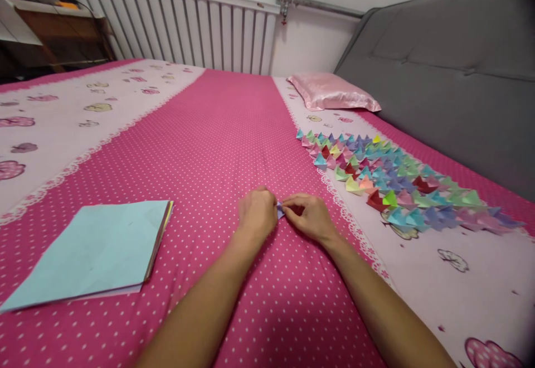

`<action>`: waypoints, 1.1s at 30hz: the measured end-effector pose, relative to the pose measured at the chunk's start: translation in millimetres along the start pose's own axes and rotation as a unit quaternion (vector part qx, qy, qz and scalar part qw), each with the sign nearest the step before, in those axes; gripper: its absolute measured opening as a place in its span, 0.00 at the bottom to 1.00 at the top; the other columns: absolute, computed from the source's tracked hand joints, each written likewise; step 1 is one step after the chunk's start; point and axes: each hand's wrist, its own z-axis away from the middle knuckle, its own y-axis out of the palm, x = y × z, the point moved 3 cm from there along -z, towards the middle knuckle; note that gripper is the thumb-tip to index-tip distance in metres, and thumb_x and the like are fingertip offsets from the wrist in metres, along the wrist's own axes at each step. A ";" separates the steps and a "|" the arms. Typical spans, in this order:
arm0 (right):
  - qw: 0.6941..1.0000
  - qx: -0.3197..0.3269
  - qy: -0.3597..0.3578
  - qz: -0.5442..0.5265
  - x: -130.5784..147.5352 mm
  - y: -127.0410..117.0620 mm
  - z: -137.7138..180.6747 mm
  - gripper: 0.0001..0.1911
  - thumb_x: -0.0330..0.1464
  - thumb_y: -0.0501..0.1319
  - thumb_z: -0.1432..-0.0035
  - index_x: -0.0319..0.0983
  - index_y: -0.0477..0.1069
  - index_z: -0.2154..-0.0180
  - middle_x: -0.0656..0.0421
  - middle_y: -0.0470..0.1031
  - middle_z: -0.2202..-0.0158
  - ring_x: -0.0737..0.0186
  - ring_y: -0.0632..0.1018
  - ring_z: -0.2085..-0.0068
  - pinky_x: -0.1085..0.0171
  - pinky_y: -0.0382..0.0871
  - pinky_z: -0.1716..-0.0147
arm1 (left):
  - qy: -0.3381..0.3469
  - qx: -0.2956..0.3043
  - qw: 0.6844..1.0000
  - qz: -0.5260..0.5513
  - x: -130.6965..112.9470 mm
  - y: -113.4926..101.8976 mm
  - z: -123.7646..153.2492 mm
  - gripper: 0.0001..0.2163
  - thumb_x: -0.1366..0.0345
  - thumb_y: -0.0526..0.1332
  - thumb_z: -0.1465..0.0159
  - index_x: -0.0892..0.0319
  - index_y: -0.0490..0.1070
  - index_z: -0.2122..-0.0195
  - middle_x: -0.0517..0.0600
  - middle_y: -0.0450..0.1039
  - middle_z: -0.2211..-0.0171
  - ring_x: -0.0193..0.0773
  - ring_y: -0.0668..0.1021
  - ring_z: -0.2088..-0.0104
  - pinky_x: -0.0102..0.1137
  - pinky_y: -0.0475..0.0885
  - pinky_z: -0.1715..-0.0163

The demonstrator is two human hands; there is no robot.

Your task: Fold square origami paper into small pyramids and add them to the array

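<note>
Between my two hands is a small folded piece of purple paper (280, 210), mostly hidden by the fingers. My left hand (258, 209) is closed on its left side, knuckles up. From the right, my right hand (308, 214) pinches the same paper between thumb and fingers. Both hands are low over the pink dotted bedspread (234, 134). To the left lies a stack of square coloured paper (100, 245) with a light blue sheet on top. Rows of small folded paper boats (393, 175) in many colours stand to the right.
A shiny pink pillow (332, 90) lies at the far right, beside the grey padded headboard (443, 67). Along the back wall runs a white radiator (188, 25) with a metal pipe (321, 3). A wooden desk (62, 28) stands at the far left.
</note>
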 end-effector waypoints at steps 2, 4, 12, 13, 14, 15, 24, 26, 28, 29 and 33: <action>1.000 -0.003 0.005 0.001 0.0 1.5 0.6 0.09 0.29 0.59 0.50 0.42 0.77 0.68 0.59 0.79 0.66 0.61 0.78 0.67 0.61 0.71 0.64 | -0.016 0.002 1.000 -0.009 1.0 -0.5 0.3 0.10 0.65 0.54 0.42 0.57 0.76 0.67 0.53 0.74 0.65 0.40 0.76 0.67 0.31 0.67 0.68; 1.000 -0.009 0.010 0.002 0.1 3.1 1.5 0.10 0.28 0.59 0.50 0.43 0.77 0.68 0.60 0.79 0.66 0.60 0.78 0.67 0.61 0.72 0.63 | -0.020 0.009 1.000 -0.009 1.6 0.4 -0.5 0.10 0.66 0.55 0.42 0.57 0.76 0.67 0.53 0.75 0.65 0.41 0.76 0.67 0.31 0.67 0.68; 0.999 -0.027 0.023 0.030 3.5 8.6 4.2 0.09 0.31 0.58 0.47 0.44 0.77 0.67 0.59 0.79 0.62 0.58 0.78 0.62 0.59 0.71 0.60 | -0.024 0.031 0.999 0.011 1.6 1.5 -2.0 0.10 0.64 0.55 0.42 0.58 0.76 0.67 0.54 0.76 0.65 0.41 0.76 0.65 0.31 0.67 0.67; 0.999 -0.025 0.023 0.031 4.1 9.1 4.2 0.09 0.30 0.58 0.47 0.43 0.77 0.67 0.59 0.79 0.62 0.58 0.78 0.62 0.59 0.71 0.60 | -0.024 0.034 0.999 0.013 1.4 1.4 -1.8 0.10 0.64 0.55 0.42 0.58 0.76 0.67 0.55 0.76 0.65 0.41 0.76 0.65 0.31 0.67 0.67; 0.999 -0.025 0.023 0.033 4.7 9.3 4.2 0.09 0.30 0.58 0.47 0.43 0.77 0.66 0.59 0.79 0.62 0.58 0.78 0.62 0.59 0.71 0.61 | -0.023 0.035 0.999 0.014 1.3 1.3 -1.7 0.10 0.64 0.55 0.42 0.58 0.76 0.67 0.55 0.76 0.66 0.41 0.76 0.65 0.31 0.67 0.67; 0.999 -0.024 0.023 0.034 5.1 9.4 4.1 0.09 0.30 0.58 0.47 0.43 0.77 0.66 0.59 0.79 0.63 0.58 0.78 0.63 0.60 0.71 0.61 | -0.020 0.034 0.999 0.016 1.2 1.3 -1.6 0.10 0.64 0.55 0.42 0.58 0.76 0.67 0.54 0.76 0.65 0.41 0.76 0.65 0.31 0.67 0.67; 0.999 -0.033 0.023 0.034 6.3 6.2 3.3 0.07 0.30 0.60 0.49 0.43 0.77 0.70 0.60 0.79 0.69 0.60 0.77 0.69 0.63 0.70 0.67 | 0.004 0.024 0.999 0.034 4.0 3.6 -2.9 0.07 0.64 0.58 0.43 0.56 0.75 0.68 0.51 0.75 0.65 0.40 0.75 0.64 0.30 0.67 0.66; 0.999 -0.032 0.024 0.028 5.8 5.7 3.0 0.07 0.30 0.60 0.49 0.43 0.77 0.70 0.60 0.79 0.68 0.59 0.78 0.68 0.62 0.71 0.66 | 0.014 0.021 0.999 0.038 4.3 3.2 -3.5 0.06 0.64 0.59 0.43 0.56 0.75 0.68 0.51 0.75 0.65 0.40 0.75 0.64 0.30 0.67 0.65; 0.999 -0.023 0.033 0.019 4.9 5.7 2.6 0.08 0.31 0.59 0.49 0.43 0.78 0.69 0.59 0.79 0.65 0.58 0.78 0.65 0.61 0.71 0.64 | 0.024 0.018 0.999 0.037 4.0 2.8 -3.9 0.06 0.64 0.58 0.43 0.56 0.75 0.68 0.50 0.74 0.64 0.39 0.75 0.64 0.30 0.66 0.65; 0.999 -0.017 0.040 0.015 4.4 5.9 2.5 0.09 0.30 0.59 0.49 0.43 0.78 0.68 0.59 0.79 0.63 0.57 0.79 0.64 0.60 0.72 0.63 | 0.027 0.016 0.999 0.034 3.7 2.6 -4.1 0.07 0.64 0.58 0.42 0.56 0.75 0.68 0.50 0.74 0.64 0.38 0.75 0.64 0.30 0.66 0.65; 0.998 0.000 0.066 0.003 3.4 6.5 2.5 0.12 0.27 0.58 0.52 0.44 0.78 0.67 0.60 0.78 0.59 0.56 0.79 0.60 0.59 0.72 0.60 | 0.034 0.008 0.999 0.019 1.9 3.1 -4.4 0.08 0.63 0.56 0.41 0.57 0.75 0.69 0.51 0.74 0.65 0.38 0.75 0.66 0.30 0.66 0.67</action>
